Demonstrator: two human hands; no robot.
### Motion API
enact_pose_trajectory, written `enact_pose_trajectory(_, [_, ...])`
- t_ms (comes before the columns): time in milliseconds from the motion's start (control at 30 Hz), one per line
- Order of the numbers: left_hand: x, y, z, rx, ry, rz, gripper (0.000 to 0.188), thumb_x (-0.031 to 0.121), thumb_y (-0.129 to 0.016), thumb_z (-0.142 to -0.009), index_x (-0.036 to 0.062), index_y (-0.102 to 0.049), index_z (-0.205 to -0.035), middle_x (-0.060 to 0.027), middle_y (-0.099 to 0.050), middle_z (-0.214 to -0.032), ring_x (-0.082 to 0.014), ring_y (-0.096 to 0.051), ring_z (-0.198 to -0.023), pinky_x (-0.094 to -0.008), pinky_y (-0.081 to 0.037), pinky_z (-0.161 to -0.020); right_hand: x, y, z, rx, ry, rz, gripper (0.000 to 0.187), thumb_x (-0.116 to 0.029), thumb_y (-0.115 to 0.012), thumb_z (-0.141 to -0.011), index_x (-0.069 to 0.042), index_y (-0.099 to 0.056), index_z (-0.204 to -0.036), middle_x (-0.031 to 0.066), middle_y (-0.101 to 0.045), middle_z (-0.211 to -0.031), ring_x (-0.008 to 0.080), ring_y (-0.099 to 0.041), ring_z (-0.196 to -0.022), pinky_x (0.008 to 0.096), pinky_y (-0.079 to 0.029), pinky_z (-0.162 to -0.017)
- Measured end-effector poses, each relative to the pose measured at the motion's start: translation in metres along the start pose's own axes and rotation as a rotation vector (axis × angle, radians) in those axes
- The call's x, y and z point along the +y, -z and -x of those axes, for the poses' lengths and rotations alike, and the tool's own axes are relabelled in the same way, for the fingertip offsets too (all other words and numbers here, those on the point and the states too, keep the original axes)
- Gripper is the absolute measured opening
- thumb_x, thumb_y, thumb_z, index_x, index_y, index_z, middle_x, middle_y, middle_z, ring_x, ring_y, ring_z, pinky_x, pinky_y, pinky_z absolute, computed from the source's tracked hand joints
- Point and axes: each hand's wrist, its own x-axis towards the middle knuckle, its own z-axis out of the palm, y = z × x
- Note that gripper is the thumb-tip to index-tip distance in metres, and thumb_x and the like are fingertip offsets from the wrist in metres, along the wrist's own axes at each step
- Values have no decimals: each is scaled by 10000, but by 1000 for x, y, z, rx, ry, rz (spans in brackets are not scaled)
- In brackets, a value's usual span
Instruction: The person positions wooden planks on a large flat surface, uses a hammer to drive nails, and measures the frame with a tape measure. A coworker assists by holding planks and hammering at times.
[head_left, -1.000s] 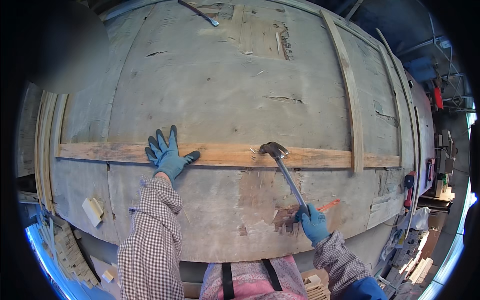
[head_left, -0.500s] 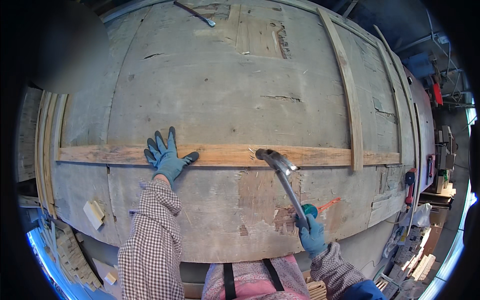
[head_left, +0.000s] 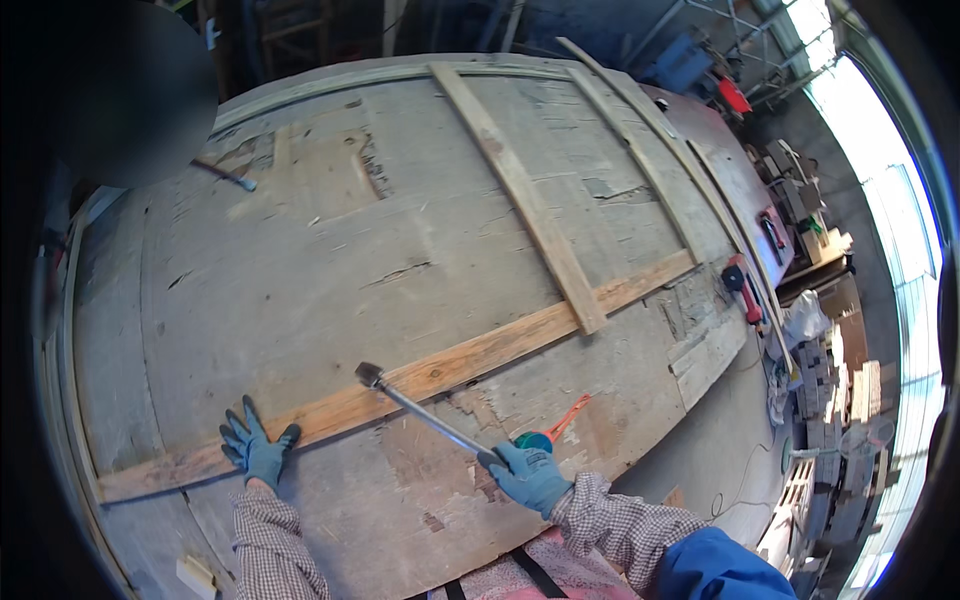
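My left hand [head_left: 258, 448], in a blue glove with dark fingertips, lies with fingers spread on a long reddish-brown wooden plank [head_left: 440, 372]. The plank runs slantwise across a large worn wooden panel [head_left: 330, 250]. In my right hand [head_left: 528, 478], also gloved, I grip the handle of a metal hammer [head_left: 430, 418]. Its head appears over the plank, to the right of my left hand; whether it touches the wood I cannot tell. Just beyond my right hand sits a green rounded thing [head_left: 534, 440] with an orange strip, partly hidden by the hand.
A paler slat [head_left: 520, 195] crosses the plank's right part, and another slat [head_left: 640, 165] lies farther right. A thin dark-handled tool [head_left: 225, 175] rests at the far left. Near the right edge lies a red and black power tool [head_left: 742, 290]. Stacked wood [head_left: 825, 400] stands beyond.
The view has turned to the right, so the plank now runs slantwise. The hammer head has shifted toward my left hand. My left hand stays spread on the plank.
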Motion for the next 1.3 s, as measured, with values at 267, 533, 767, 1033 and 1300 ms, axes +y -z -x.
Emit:
enact_pose_trajectory(267, [14,-51,26,434,-171,75,847,379,-638,-792,164,-176,-1469,-165,-155,-1510,-368,-152,-1375,-484,-144,-1099,13,11,32,-181,-321,-394,356,-429,-448,-915,-86,-542,-931,120,-597,-712,265,-593,-609,384,-449,-591])
enact_pose_trajectory(533, [49,-102,250,302,-624,289,565,273,-582,-877,-32,-394,-1314,-265,-435,-1310,-390,-420,-1209,-426,-344,-1012,139,100,145,264,-752,-648,300,-319,-562,-891,-41,-656,-954,33,-593,-658,103,-542,-575,260,-439,-534])
enact_pose_trajectory(767, [14,-190,306,-89,-110,530,722,318,-642,-843,-6,-290,-1384,-227,-386,-1346,-305,-418,-1203,-397,-372,-981,350,162,127,928,-886,-568,271,-141,-527,-893,-69,-495,-1152,42,-562,-732,127,-574,-573,278,-457,-485])
enact_pose_trajectory(1033, [131,-161,359,-124,35,612,636,278,-612,-872,13,-323,-1374,-203,-491,-1212,-272,-492,-1092,-360,-425,-887,414,260,17,495,-946,-274,673,-200,-626,-746,-84,-369,-1357,244,-475,-1235,388,-510,-1087,423,-429,-905])
enact_pose_trajectory(1300, [152,-132,401,-125,119,499,569,239,-590,-890,34,-356,-1367,-184,-576,-1122,-244,-564,-999,-335,-472,-814,478,290,-15,915,-1254,-311,731,-304,-708,-737,-53,-352,-1325,248,-460,-1234,409,-504,-1096,449,-429,-926])
